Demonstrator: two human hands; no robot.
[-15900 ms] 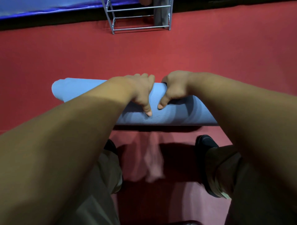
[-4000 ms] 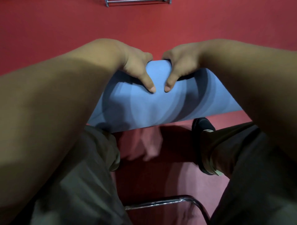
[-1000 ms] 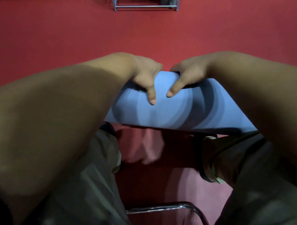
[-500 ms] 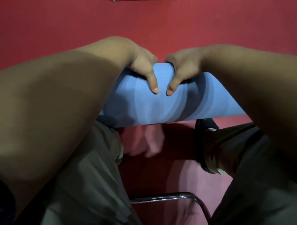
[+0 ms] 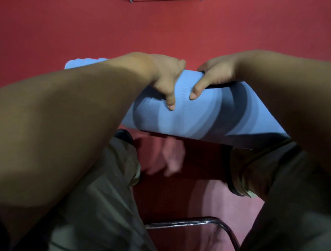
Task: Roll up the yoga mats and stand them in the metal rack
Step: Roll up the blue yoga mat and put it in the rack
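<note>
My left hand (image 5: 166,78) clamps over the blue mat roll (image 5: 188,121), right hand (image 5: 215,75) gripping just beside it, roll crosswise above my feet; rolling looks finished, so next I carry it forward and upend it into the rack (image 5: 131,1).

Yoga mat (image 5: 197,121): light blue, fine ribbed texture, rolled into thick tube; lies crosswise through centre of frame, tilted, left end higher toward upper left, right end lower toward right edge; stepped layers of roll show at left end; upper middle of tube gripped by left hand (image 5: 166,80) and right hand (image 5: 215,75), close together, thumbs pressed on near side. Metal rack (image 5: 164,0): only thin sliver of bar at top edge of frame, well apart from mat.
</note>
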